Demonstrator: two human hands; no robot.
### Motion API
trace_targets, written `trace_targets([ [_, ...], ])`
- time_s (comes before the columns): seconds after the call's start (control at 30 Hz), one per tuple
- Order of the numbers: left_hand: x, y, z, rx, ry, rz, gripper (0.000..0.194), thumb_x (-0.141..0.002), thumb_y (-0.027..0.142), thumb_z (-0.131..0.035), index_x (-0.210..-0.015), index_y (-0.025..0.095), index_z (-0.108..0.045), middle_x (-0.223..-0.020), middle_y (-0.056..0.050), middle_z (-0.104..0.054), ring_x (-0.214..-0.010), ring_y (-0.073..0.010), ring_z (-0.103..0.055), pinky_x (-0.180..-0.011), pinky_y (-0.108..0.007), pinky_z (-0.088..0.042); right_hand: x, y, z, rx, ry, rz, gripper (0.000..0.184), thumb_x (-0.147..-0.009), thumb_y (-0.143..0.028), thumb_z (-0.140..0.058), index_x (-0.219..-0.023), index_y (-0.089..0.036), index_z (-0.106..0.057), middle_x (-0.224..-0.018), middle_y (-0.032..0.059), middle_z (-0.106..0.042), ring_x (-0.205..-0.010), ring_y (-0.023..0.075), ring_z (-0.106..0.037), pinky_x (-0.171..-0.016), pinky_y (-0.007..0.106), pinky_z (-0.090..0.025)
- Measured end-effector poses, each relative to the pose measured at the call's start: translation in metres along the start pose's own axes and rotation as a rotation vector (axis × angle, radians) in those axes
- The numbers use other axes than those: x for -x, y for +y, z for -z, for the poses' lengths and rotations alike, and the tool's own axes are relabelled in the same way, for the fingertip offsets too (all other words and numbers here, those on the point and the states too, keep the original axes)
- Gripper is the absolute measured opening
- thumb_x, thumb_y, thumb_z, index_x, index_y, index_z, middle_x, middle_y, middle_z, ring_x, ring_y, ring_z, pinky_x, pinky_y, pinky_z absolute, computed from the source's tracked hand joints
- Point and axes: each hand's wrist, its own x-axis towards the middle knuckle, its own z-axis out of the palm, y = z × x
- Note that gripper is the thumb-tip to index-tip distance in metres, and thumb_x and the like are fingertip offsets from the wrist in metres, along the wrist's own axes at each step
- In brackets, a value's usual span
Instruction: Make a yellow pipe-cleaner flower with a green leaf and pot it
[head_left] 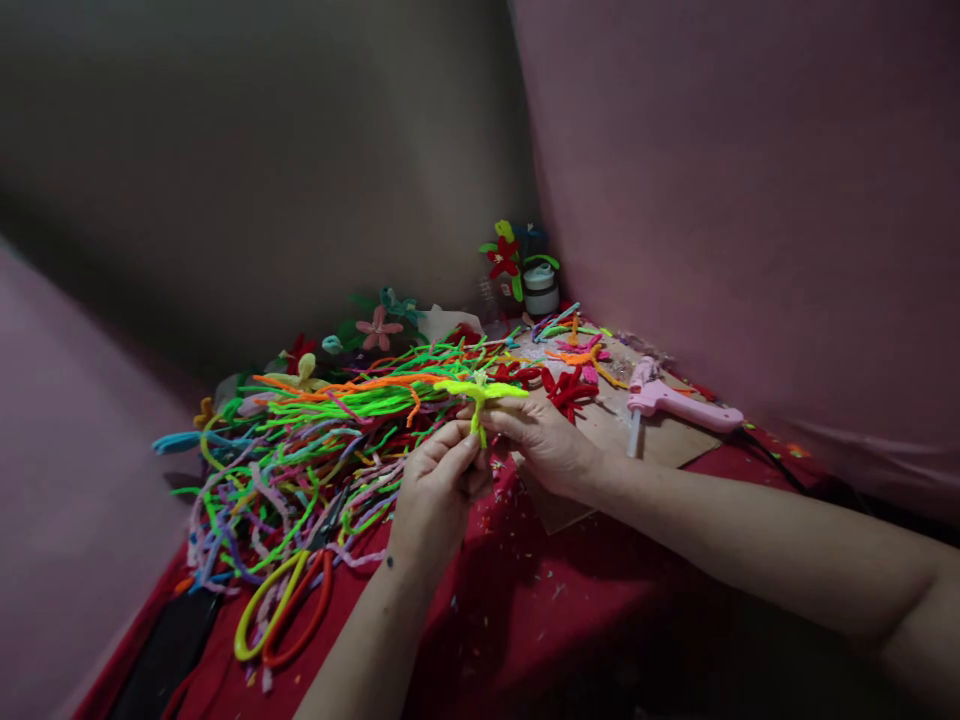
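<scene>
both hands (478, 450) grasp a yellow flower (481, 392) above a red cloth (525, 600) (scrap-flecked), pinkish walls (735, 200) around.

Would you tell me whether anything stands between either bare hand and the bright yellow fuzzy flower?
Nothing visible does: the left hand pinches the lower part of the flower, and the right hand grips just under its petals. The multicoloured fuzzy stems lie beyond.

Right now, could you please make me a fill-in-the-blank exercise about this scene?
The flower held by the left hand and right hand is ______. The glue gun has a ______ body. The scissors have one yellow handle loop and one ______ loop.

Missing words: yellow; pink; red.
</scene>
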Motion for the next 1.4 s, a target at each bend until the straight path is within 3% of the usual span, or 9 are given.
trace_targets([
  [0.27,0.0020,0.0005,0.0018,-0.089,0.024,-0.009,0.013,-0.076,0.024,-0.058,-0.067,0.015,-0.053,-0.054,0.005,-0.039,-0.046,-0.0054,-0.030,-0.044,-0.020,-0.024,-0.0004,0.0002,-0.0006,-0.018,-0.048,0.024,0.033,-0.071,-0.048,-0.066,-0.081,-0.016,-0.070,-0.061,-0.0010,-0.059,-0.052,0.0087,-0.046,-0.055,0.024,-0.043],
  [0.57,0.0014,-0.0011,0.0024,-0.129,0.036,-0.019,0.014,-0.076,0.020,-0.054,-0.063,0.016,-0.050,-0.053,0.005,-0.039,-0.044,-0.0054,-0.028,-0.043,-0.021,-0.021,0.0010,0.0062,0.0020,0.060,-0.033,0.033,0.033,-0.076,-0.048,-0.062,-0.077,-0.015,-0.069,-0.057,-0.0018,-0.055,-0.050,0.0081,-0.039,-0.051,0.023,-0.036],
  [0.7,0.0023,-0.0008,0.0017,-0.111,0.031,-0.008,0.007,-0.074,0.015,-0.052,-0.066,0.015,-0.053,-0.055,0.005,-0.040,-0.045,-0.0053,-0.026,-0.043,-0.020,-0.021,0.0020,0.0051,0.0014,0.057,-0.021,0.038,0.032,-0.076,-0.047,-0.063,-0.076,-0.015,-0.069,-0.057,-0.0015,-0.055,-0.052,0.0090,-0.043,-0.052,0.024,-0.036],
  [0.93,0.0014,-0.0030,0.0034,-0.127,0.028,-0.046,0.013,-0.079,0.021,-0.053,-0.068,0.015,-0.054,-0.053,0.005,-0.037,-0.046,-0.0055,-0.027,-0.043,-0.021,-0.021,0.0023,0.0049,-0.0002,0.013,-0.017,0.035,0.029,-0.073,-0.044,-0.066,-0.078,-0.016,-0.069,-0.057,-0.0024,-0.054,-0.053,0.0094,-0.045,-0.053,0.024,-0.038],
  [1.07,0.0014,-0.0035,0.0042,-0.118,0.017,-0.024,0.011,-0.078,0.016,-0.051,-0.068,0.014,-0.054,-0.054,0.005,-0.038,-0.045,-0.0051,-0.027,-0.043,-0.020,-0.020,0.0023,0.0049,-0.0008,0.019,-0.037,0.083,0.030,-0.076,-0.044,-0.063,-0.072,-0.015,-0.068,-0.054,-0.0019,-0.054,-0.055,0.0109,-0.049,-0.055,0.025,-0.040],
  [1.4,0.0013,-0.0039,0.0037,-0.086,0.026,-0.039,0.013,-0.080,0.020,-0.052,-0.069,0.014,-0.055,-0.053,0.004,-0.038,-0.045,-0.0052,-0.028,-0.043,-0.021,-0.019,0.0024,0.0063,0.0012,0.029,-0.035,0.036,0.032,-0.077,-0.048,-0.061,-0.078,-0.017,-0.069,-0.052,-0.0022,-0.054,-0.049,0.0094,-0.042,-0.052,0.024,-0.037],
])
